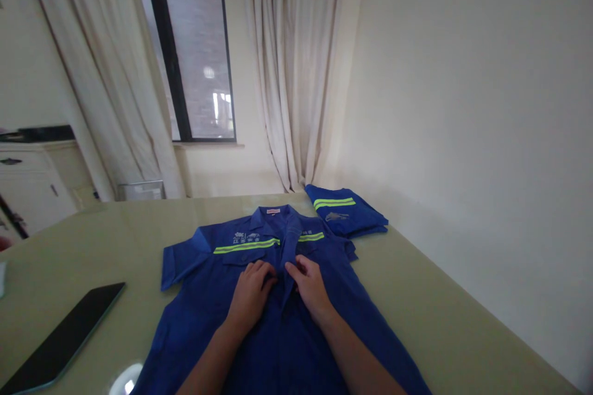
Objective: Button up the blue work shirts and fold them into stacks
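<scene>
A blue short-sleeved work shirt [204,315] with yellow-green reflective stripes lies spread face up, its collar at the far end. My left hand [252,290] rests on the front beside the placket, its fingers curled in against the cloth; whether they pinch it is hidden. Between thumb and fingers, my right hand [308,278] grips the raised edge of the shirt's front placket, which stands folded up from the chest. The buttons are too small to make out.
A folded blue garment [365,213] with a matching stripe lies at the table's far right, near the wall. On the left are a dark flat panel [65,333] and a white round object [127,379]. Curtains [296,74] and a window stand behind the table [407,296].
</scene>
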The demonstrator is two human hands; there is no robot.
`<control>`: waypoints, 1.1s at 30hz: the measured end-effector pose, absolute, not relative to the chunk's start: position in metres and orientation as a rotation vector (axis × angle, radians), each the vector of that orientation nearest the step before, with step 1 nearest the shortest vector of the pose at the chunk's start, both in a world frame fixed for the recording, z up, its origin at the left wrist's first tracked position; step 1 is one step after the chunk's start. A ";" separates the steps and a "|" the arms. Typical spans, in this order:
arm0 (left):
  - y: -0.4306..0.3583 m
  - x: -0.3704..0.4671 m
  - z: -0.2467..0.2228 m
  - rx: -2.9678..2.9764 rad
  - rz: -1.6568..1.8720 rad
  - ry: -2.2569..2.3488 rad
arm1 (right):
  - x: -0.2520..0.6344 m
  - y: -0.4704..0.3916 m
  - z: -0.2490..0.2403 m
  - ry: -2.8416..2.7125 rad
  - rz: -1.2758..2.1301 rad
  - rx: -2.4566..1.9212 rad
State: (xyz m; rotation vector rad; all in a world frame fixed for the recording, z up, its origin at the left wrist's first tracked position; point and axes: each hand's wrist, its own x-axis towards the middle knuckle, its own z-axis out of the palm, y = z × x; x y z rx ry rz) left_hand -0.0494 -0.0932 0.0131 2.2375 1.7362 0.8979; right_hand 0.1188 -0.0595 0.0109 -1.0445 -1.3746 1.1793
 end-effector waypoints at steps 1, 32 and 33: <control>-0.093 -0.050 0.014 2.202 0.970 1.729 | 0.119 -0.060 0.012 -1.353 1.202 -1.054; -0.097 -0.047 0.008 2.224 1.210 1.543 | 0.114 -0.067 0.007 -1.596 1.127 -1.063; -0.097 -0.046 0.010 2.215 1.214 1.525 | 0.115 -0.065 0.005 -1.582 1.186 -1.067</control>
